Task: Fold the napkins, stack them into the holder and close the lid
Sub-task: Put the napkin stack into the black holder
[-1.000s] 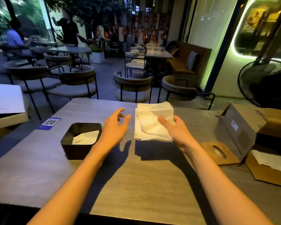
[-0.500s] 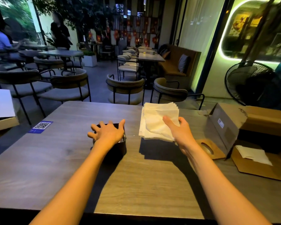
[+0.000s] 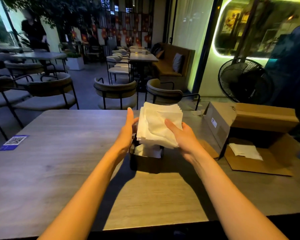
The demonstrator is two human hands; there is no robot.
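Note:
A stack of white napkins (image 3: 158,125) is lifted off the table and hangs tilted right above the black napkin holder (image 3: 146,161). My right hand (image 3: 182,135) grips the stack from its right side, thumb on top. My left hand (image 3: 128,130) is flat and upright against the stack's left edge, fingers straight. The holder stands on the wooden table (image 3: 59,161) below the stack, with a white napkin showing inside it. The wooden lid (image 3: 209,148) lies on the table to the right, mostly hidden behind my right wrist.
An open cardboard box (image 3: 246,122) lies at the right with a loose napkin (image 3: 244,151) on its flap. A blue QR card (image 3: 14,142) sits at the table's left. Chairs (image 3: 116,94) stand beyond the far edge; a fan (image 3: 244,80) at the right.
My left hand slid the holder rightward to below the stack, then let go and rose to the stack's left edge. My right hand lifted the napkin stack off the table over the holder.

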